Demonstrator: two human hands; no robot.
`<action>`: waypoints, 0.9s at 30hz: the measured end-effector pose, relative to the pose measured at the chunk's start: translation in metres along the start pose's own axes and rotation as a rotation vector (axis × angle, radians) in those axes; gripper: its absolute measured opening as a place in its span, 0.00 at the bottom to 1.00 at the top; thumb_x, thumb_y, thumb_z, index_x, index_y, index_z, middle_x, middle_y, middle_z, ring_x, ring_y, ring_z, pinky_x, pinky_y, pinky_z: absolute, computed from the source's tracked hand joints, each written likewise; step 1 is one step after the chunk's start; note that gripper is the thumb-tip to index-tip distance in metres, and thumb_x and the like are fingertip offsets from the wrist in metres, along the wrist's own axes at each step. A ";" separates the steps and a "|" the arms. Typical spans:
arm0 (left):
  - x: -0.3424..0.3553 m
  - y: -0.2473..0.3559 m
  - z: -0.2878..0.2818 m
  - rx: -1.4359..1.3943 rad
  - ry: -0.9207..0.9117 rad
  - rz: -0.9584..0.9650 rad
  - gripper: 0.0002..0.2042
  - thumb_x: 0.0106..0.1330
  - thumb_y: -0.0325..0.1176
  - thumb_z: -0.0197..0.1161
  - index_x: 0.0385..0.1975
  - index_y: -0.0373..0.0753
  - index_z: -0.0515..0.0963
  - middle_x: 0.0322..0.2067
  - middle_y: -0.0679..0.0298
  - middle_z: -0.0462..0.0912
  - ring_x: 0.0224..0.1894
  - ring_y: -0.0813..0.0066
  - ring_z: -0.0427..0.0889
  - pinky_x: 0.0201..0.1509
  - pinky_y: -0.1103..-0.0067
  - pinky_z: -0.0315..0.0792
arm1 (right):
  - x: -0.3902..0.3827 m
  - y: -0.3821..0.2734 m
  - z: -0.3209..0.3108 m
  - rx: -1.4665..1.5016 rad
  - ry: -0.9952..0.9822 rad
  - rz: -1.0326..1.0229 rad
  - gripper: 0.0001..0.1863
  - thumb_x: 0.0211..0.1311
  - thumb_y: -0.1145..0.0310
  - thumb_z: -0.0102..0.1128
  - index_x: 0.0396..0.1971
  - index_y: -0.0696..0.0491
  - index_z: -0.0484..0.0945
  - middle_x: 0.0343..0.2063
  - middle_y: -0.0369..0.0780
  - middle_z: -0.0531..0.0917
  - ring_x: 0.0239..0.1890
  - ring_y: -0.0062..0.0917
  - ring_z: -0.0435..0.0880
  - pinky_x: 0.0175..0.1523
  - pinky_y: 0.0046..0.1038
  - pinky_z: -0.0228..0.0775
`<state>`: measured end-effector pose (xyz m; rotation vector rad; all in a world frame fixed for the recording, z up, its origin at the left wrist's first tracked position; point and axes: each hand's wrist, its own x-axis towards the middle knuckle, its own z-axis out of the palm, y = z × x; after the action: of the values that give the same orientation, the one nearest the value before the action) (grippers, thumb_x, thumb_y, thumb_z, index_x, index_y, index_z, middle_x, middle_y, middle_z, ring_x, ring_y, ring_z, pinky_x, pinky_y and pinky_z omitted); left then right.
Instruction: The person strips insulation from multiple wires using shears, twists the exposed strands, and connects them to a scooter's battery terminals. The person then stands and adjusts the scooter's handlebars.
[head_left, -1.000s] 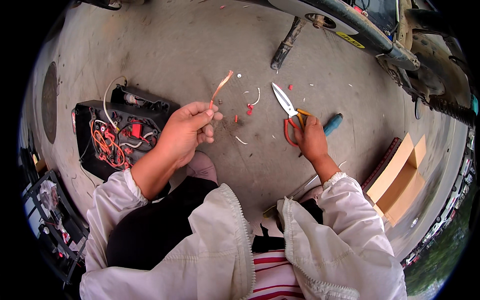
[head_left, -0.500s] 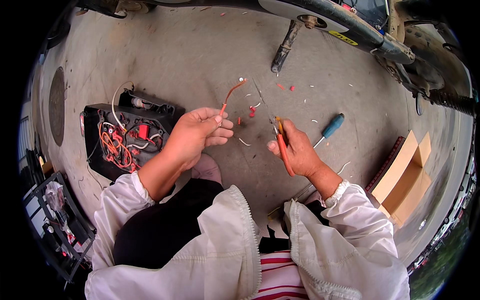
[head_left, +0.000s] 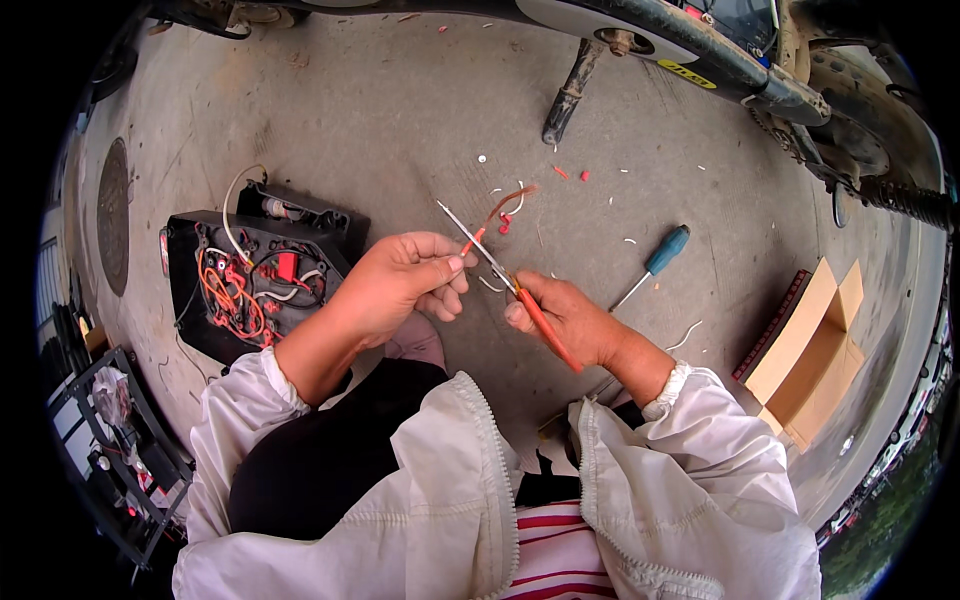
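Note:
My left hand pinches a short red wire whose stripped copper strands fray out at the upper end. My right hand grips scissors with red and yellow handles. Their steel blades cross the wire just beyond my left fingertips; I cannot tell whether they have closed on it. Behind my left hand lies an opened black housing holding red, orange, white and black wires. On the concrete to my right lies a screwdriver with a blue handle.
An open cardboard box stands at right. A dirty vehicle frame with a stand spans the upper edge and upper right. A dark metal rack is at lower left. Small wire scraps and red pieces are scattered on the ground.
My right hand picked the scissors up from over the ground and swung them leftward, bringing the blades across the wire. My left hand moved slightly right and down with the wire.

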<state>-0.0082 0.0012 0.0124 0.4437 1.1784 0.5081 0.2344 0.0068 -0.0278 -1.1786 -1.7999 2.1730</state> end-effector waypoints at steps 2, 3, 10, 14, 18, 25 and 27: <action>-0.001 0.002 -0.003 0.052 -0.062 -0.042 0.13 0.72 0.37 0.55 0.38 0.32 0.78 0.25 0.65 0.79 0.25 0.81 0.80 0.28 0.84 0.76 | 0.001 0.003 0.002 0.022 0.002 -0.038 0.26 0.66 0.45 0.55 0.34 0.58 0.68 0.22 0.44 0.73 0.27 0.34 0.74 0.37 0.34 0.69; -0.001 0.001 -0.004 0.075 -0.061 -0.037 0.13 0.72 0.38 0.54 0.37 0.33 0.78 0.24 0.66 0.78 0.24 0.81 0.79 0.27 0.84 0.74 | 0.002 0.004 0.003 0.033 0.003 -0.057 0.26 0.66 0.45 0.54 0.35 0.58 0.68 0.22 0.44 0.73 0.27 0.34 0.74 0.37 0.34 0.69; -0.001 -0.001 -0.002 0.332 0.048 0.112 0.11 0.69 0.36 0.54 0.28 0.35 0.75 0.19 0.72 0.70 0.20 0.86 0.67 0.24 0.83 0.61 | 0.002 -0.001 0.006 -0.097 -0.013 -0.072 0.26 0.67 0.45 0.52 0.35 0.58 0.65 0.23 0.46 0.73 0.27 0.36 0.74 0.37 0.35 0.69; -0.001 -0.003 -0.001 0.415 0.103 0.211 0.11 0.67 0.34 0.55 0.26 0.33 0.75 0.18 0.72 0.67 0.21 0.86 0.65 0.25 0.82 0.61 | 0.000 -0.009 0.009 -0.070 -0.022 -0.074 0.27 0.67 0.44 0.53 0.34 0.58 0.65 0.23 0.45 0.72 0.26 0.35 0.73 0.36 0.35 0.69; 0.000 -0.005 -0.004 0.435 0.069 0.270 0.10 0.66 0.32 0.55 0.27 0.32 0.76 0.20 0.69 0.72 0.24 0.83 0.70 0.28 0.81 0.65 | 0.001 -0.019 0.009 -0.046 -0.037 0.036 0.27 0.66 0.44 0.55 0.33 0.58 0.67 0.22 0.43 0.72 0.26 0.31 0.72 0.35 0.34 0.68; -0.003 0.002 0.000 0.340 -0.007 0.335 0.09 0.68 0.29 0.51 0.31 0.31 0.76 0.29 0.61 0.81 0.33 0.75 0.79 0.42 0.77 0.73 | 0.002 -0.028 0.012 0.177 -0.030 0.027 0.25 0.66 0.45 0.54 0.31 0.56 0.68 0.20 0.35 0.68 0.24 0.23 0.68 0.31 0.28 0.65; -0.003 0.001 0.000 0.274 -0.015 0.331 0.10 0.69 0.29 0.50 0.31 0.31 0.76 0.30 0.61 0.81 0.34 0.75 0.78 0.43 0.77 0.72 | 0.003 -0.029 0.017 0.473 -0.131 0.140 0.24 0.67 0.45 0.53 0.31 0.54 0.68 0.19 0.33 0.66 0.22 0.20 0.65 0.29 0.26 0.62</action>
<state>-0.0092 0.0008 0.0152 0.8865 1.1699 0.6284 0.2113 0.0035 -0.0036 -1.0939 -1.1593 2.6060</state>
